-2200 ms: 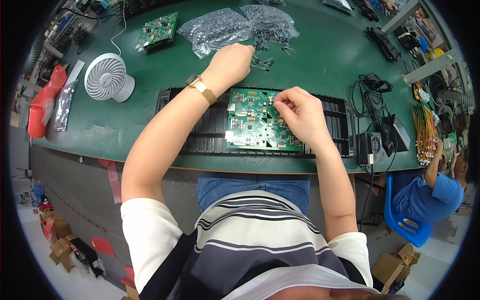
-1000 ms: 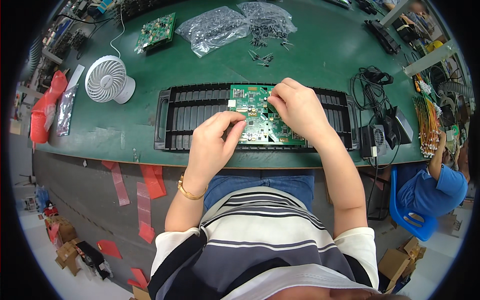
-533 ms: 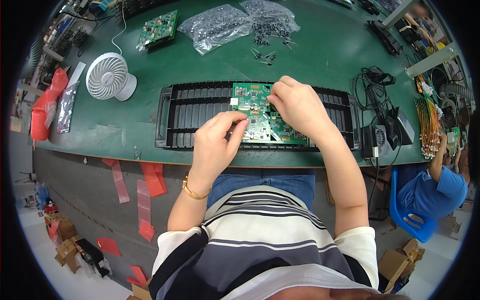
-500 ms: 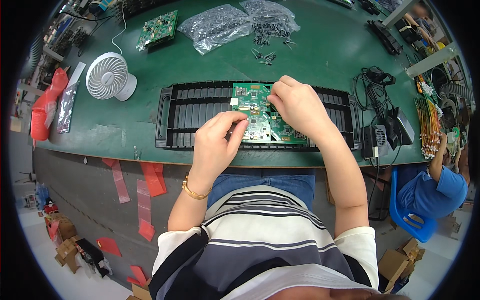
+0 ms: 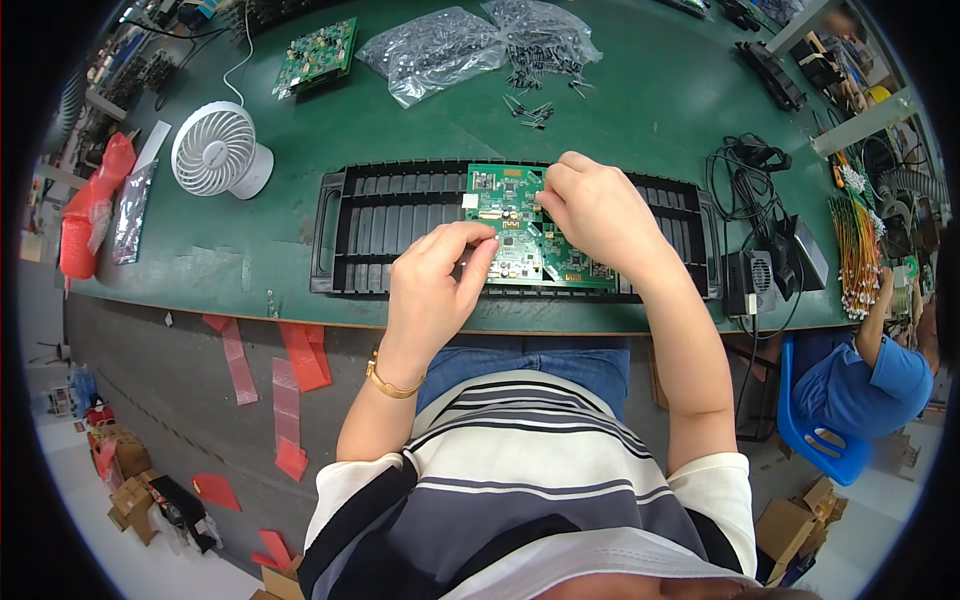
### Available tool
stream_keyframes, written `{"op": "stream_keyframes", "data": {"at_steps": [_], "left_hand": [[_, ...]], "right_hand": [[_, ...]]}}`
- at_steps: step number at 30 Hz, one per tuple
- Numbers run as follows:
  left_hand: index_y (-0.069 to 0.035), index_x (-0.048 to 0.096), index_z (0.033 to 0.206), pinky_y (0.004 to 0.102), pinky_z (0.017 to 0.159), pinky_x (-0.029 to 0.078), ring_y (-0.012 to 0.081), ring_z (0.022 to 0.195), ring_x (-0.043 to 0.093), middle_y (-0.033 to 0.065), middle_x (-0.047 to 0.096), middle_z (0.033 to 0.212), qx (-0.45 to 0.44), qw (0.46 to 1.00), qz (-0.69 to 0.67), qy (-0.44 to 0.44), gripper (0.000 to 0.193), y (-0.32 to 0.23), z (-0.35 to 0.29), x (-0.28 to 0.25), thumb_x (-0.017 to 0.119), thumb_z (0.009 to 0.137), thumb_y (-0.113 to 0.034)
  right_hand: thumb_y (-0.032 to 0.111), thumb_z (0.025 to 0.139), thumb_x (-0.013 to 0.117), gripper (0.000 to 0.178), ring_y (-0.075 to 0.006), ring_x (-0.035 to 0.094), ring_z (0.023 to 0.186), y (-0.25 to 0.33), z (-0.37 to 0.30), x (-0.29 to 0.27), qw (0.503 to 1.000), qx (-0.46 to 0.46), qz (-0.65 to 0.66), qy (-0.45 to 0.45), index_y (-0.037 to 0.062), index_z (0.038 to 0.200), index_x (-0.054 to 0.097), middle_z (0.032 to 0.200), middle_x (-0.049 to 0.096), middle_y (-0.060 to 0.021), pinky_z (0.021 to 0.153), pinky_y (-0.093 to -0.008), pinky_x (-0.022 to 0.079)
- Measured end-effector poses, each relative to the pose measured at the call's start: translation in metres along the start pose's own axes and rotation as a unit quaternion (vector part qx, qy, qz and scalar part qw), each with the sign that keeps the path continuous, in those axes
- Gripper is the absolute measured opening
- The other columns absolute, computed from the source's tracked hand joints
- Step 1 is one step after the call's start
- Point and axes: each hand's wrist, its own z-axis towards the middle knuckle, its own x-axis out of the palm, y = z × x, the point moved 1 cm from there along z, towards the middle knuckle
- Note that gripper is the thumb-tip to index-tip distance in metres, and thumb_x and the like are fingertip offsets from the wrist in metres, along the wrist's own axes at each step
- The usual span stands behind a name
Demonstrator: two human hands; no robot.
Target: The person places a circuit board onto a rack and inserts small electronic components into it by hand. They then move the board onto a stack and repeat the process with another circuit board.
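Note:
A green circuit board (image 5: 520,262) with chips and a white connector lies across a long black slotted tray (image 5: 380,222). My left hand (image 5: 440,275) is over the board's left side, thumb and forefinger closed together at its surface; a tiny pale spot shows at their tips. My right hand (image 5: 598,212) bends over the board's upper right part with its fingers pinched against it. Whatever small piece the right fingers hold is hidden by the hand.
Beyond the tray lie loose black two-legged components (image 5: 530,112) and clear bags (image 5: 430,55) of similar parts. A second circuit board (image 5: 315,58) rests at the far left, near a white fan (image 5: 215,150). Black cables and an adapter (image 5: 750,280) sit right. A co-worker in blue (image 5: 865,390) sits at right.

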Motion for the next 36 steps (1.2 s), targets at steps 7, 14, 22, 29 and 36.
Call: {"op": "stream_keyframes", "data": {"at_steps": [7,14,22,29,36], "left_hand": [[-0.003,0.066,0.091,0.0239,0.052,0.042,0.0125,0.06,0.053,0.0035,0.067,0.081,-0.002,1.0,-0.001,-0.001,0.013,-0.0008,-0.0003,-0.0004,0.068,0.079,0.001],[0.0,0.067,0.094,0.0233,0.064,0.05,0.0143,0.069,0.06,0.0061,0.069,0.09,-0.05,0.998,-0.006,0.034,0.012,-0.0043,-0.001,-0.0038,0.066,0.082,0.002],[-0.002,0.066,0.09,0.0234,0.052,0.043,0.0123,0.06,0.053,0.004,0.067,0.082,-0.009,1.0,-0.011,0.001,0.012,0.0004,-0.0005,-0.001,0.068,0.079,0.002],[-0.002,0.066,0.09,0.0231,0.052,0.043,0.0124,0.06,0.054,0.0043,0.068,0.083,-0.013,1.0,-0.018,-0.001,0.012,-0.0013,-0.0009,-0.0012,0.068,0.079,0.001],[-0.002,0.066,0.09,0.0231,0.053,0.043,0.0127,0.061,0.055,0.0045,0.068,0.083,-0.014,1.0,-0.019,-0.002,0.012,0.0001,-0.0028,-0.0008,0.068,0.079,0.001]], "right_hand": [[0.008,0.08,0.065,0.011,-0.0295,0.058,0.059,0.0018,0.004,-0.0068,0.999,-0.007,-0.006,0.041,-0.0004,0.076,0.06,0.077,0.059,-0.0103,0.059,-0.0372,0.049],[0.009,0.08,0.064,0.012,-0.0301,0.058,0.059,0.0021,0.0056,-0.0089,0.998,-0.005,-0.003,0.055,-0.0012,0.075,0.06,0.076,0.059,-0.011,0.059,-0.0377,0.049],[0.008,0.08,0.064,0.012,-0.0308,0.058,0.059,0.0043,0.0071,-0.0081,0.999,0.003,-0.007,0.052,-0.0018,0.074,0.06,0.075,0.059,-0.0117,0.059,-0.0384,0.05],[0.008,0.079,0.064,0.012,-0.0312,0.057,0.058,0.0065,0.0057,-0.006,0.999,-0.001,-0.022,0.039,-0.0021,0.073,0.06,0.075,0.059,-0.0121,0.058,-0.0386,0.05],[0.008,0.079,0.064,0.012,-0.0308,0.057,0.059,0.0086,0.0055,-0.0045,0.998,0.039,-0.019,0.036,-0.0017,0.073,0.06,0.075,0.059,-0.0117,0.059,-0.0386,0.049]]}}
